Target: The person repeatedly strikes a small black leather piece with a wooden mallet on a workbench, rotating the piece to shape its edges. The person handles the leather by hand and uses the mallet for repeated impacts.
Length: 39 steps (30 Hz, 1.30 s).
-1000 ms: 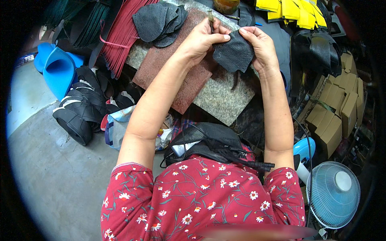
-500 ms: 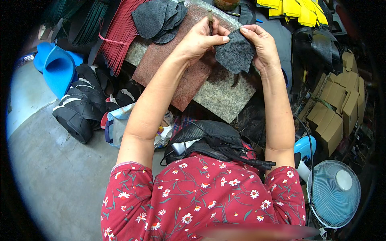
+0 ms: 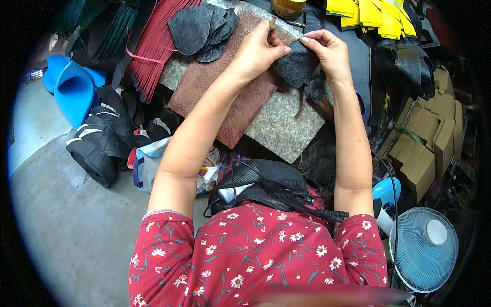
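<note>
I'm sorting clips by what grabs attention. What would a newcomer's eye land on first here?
First, the two bare hands, left hand and right hand, pinching a dark curved leather piece above the speckled grey stone slab. Next, the bundle of thin red strips at upper left, then the pale blue round fan at lower right.

Matt, grainy black piece [image 3: 297, 65], probably leather, speckled granite slab [image 3: 286, 128]

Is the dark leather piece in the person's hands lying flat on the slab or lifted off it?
Lifted: the dark leather piece is pinched between the left hand and right hand above the speckled stone slab.
</note>
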Available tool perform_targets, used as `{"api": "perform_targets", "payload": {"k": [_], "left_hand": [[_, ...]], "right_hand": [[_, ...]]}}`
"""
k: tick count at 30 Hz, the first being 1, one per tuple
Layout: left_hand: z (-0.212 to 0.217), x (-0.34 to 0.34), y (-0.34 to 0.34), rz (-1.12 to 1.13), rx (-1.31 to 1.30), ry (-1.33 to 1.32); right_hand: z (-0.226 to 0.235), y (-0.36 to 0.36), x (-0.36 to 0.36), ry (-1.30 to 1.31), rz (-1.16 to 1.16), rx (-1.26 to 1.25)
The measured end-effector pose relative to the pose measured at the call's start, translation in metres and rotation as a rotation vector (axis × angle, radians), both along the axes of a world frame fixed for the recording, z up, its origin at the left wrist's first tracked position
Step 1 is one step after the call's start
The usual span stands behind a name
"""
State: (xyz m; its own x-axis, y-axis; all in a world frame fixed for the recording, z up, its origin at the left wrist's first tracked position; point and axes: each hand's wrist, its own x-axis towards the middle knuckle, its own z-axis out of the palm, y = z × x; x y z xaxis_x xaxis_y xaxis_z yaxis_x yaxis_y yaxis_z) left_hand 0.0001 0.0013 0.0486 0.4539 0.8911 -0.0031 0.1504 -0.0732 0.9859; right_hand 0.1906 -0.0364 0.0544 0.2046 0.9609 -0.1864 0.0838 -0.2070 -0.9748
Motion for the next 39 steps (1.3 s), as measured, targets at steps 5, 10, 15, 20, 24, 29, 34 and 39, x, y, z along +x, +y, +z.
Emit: {"api": "perform_targets", "payload": {"k": [5,10,15,20,24,29,34,39], "left_hand": [[0.006,0.012,-0.004,0.111,0.351,0.576],[0.009,0.016,-0.006,0.182,0.524,0.615],[0.006,0.016,-0.007,0.198,0.561,0.623],[0.003,0.018,-0.003,0.179,0.549,0.629],[0.001,0.019,-0.004,0.199,0.594,0.625],[0.004,0.018,-0.004,0.195,0.583,0.618],[0.008,0.018,-0.002,0.282,0.609,0.659],[0.004,0.003,0.012,0.147,0.359,0.26]], "right_hand": [[-0.017,0.009,0.008,-0.195,0.012,-0.024],[-0.02,0.011,0.008,-0.521,0.0,0.053],[-0.004,0.004,0.004,-0.832,-0.083,0.059],[0.011,-0.01,0.002,-0.997,-0.003,0.347],[0.017,-0.029,-0.01,-1.094,0.163,0.438],[0.025,-0.044,-0.025,-1.208,0.189,0.377],[0.029,-0.046,-0.03,-1.302,0.226,0.31],[0.023,-0.042,-0.031,-1.327,0.225,0.423]]}}
